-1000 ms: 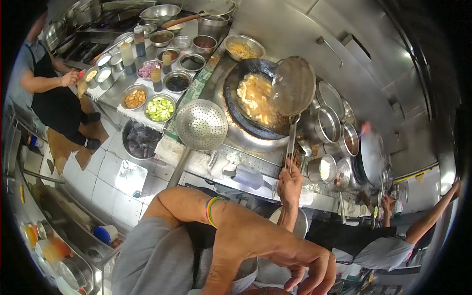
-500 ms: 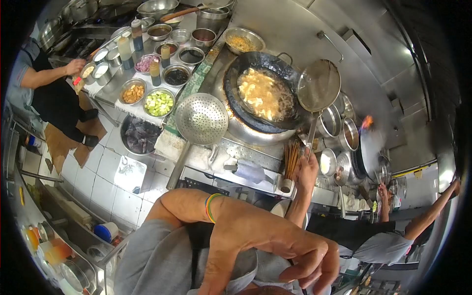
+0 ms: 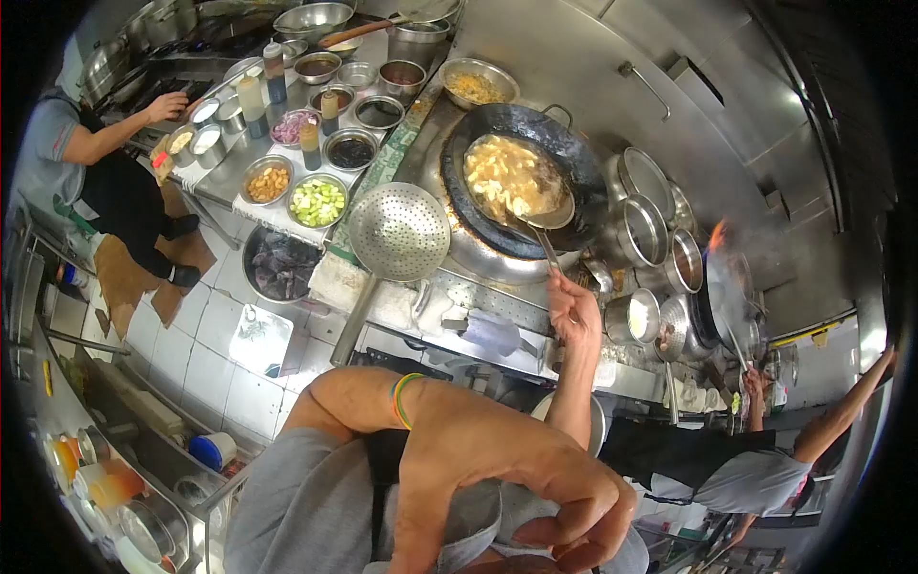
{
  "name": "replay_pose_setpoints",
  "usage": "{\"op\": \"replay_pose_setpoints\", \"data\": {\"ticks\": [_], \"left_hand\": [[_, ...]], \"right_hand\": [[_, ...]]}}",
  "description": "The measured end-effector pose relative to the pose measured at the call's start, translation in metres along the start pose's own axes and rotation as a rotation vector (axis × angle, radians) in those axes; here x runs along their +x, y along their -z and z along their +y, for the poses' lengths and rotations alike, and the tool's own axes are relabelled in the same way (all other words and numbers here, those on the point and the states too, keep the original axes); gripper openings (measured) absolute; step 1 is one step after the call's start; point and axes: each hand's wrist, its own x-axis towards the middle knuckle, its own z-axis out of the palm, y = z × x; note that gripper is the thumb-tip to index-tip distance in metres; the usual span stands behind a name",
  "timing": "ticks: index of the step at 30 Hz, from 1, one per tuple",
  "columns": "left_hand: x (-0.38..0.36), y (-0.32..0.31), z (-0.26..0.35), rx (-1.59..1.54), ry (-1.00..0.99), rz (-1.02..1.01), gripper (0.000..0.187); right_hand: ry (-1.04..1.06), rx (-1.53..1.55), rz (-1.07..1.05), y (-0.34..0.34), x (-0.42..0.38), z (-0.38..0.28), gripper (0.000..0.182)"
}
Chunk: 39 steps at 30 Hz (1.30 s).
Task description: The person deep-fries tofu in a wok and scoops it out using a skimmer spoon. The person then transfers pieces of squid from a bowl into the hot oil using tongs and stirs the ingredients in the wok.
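Note:
My right hand (image 3: 575, 308) is closed around the handle of a round mesh skimmer (image 3: 552, 212). The skimmer's head is partly sunk at the near right side of a black wok (image 3: 593, 191). Pale pieces of food (image 3: 504, 177) bubble in oil inside the wok. My left hand (image 3: 535, 478), with a coloured band at the wrist, is bent across my body close to the camera. Its fingers are curled, and anything in them is hidden. A large perforated ladle (image 3: 400, 232) lies left of the wok, handle toward me.
Sauce bottles (image 3: 253, 105) and bowls, including chopped green vegetables (image 3: 316, 202), stand at left. A cleaver (image 3: 490, 335) lies on the front ledge. One co-worker (image 3: 124, 182) stands at left; another (image 3: 736, 469) works at right near a flame (image 3: 717, 236).
My right hand has brought the skimmer down and left, from above the wok's right side into the oil. My left hand has shifted slightly left. The left co-worker's hand has moved up and right.

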Motion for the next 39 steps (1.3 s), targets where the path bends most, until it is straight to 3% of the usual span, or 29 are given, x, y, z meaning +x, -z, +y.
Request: {"op": "replay_pose_setpoints", "data": {"ticks": [5,6,9,12,14,17,18,22,25,26,29,32,35,36,39], "left_hand": [[0.0,-0.004,-0.016,0.008,-0.063,0.001,0.062],[0.001,-0.002,-0.016,0.02,-0.065,-0.025,0.062],[-0.003,0.003,-0.006,0.031,0.003,-0.057,0.061],[0.0,-0.01,0.0,0.019,0.055,0.058,0.06],[0.0,-0.003,0.01,0.048,0.116,-0.001,0.06],[-0.015,-0.001,0.014,0.028,0.121,0.028,0.059],[-0.017,0.0,0.015,0.026,0.111,0.038,0.058],[-0.012,0.004,0.009,0.041,0.001,0.025,0.06],[-0.008,0.008,0.029,0.006,0.202,0.029,0.059],[-0.007,0.009,0.04,-0.013,0.321,0.036,0.058],[-0.02,0.018,0.051,-0.073,0.395,0.079,0.054],[-0.026,0.018,0.046,-0.158,0.377,0.14,0.062],[-0.019,0.013,0.043,-0.181,0.399,0.174,0.065],[-0.02,0.012,0.042,-0.191,0.402,0.18,0.063],[-0.026,0.016,0.049,-0.147,0.419,0.207,0.055]], "right_hand": [[-0.065,0.14,-0.134,-0.001,0.033,-0.012,0.017],[0.001,0.069,-0.09,-0.002,0.029,-0.011,0.019],[0.042,-0.021,-0.116,0.004,0.03,0.001,0.022],[0.065,-0.028,-0.121,0.013,0.041,-0.001,0.023],[0.111,-0.079,-0.115,0.0,0.035,0.006,0.026],[0.3,-0.509,-0.021,-0.013,0.009,0.027,0.029],[0.342,-0.572,0.034,-0.009,0.011,0.031,0.039],[0.564,-1.174,0.221,-0.011,0.0,0.047,0.052],[0.832,-1.483,0.194,-0.005,-0.008,0.042,0.048],[0.79,-1.471,0.232,-0.024,-0.026,0.043,0.043],[0.859,-1.352,0.237,-0.035,-0.046,0.046,0.042],[0.938,-1.328,0.22,-0.021,-0.041,0.045,0.042],[0.806,-1.501,0.189,-0.009,-0.025,0.044,0.043],[0.654,-1.436,0.164,0.001,-0.016,0.038,0.043],[0.729,-1.528,0.237,0.006,-0.023,0.037,0.043]]}}
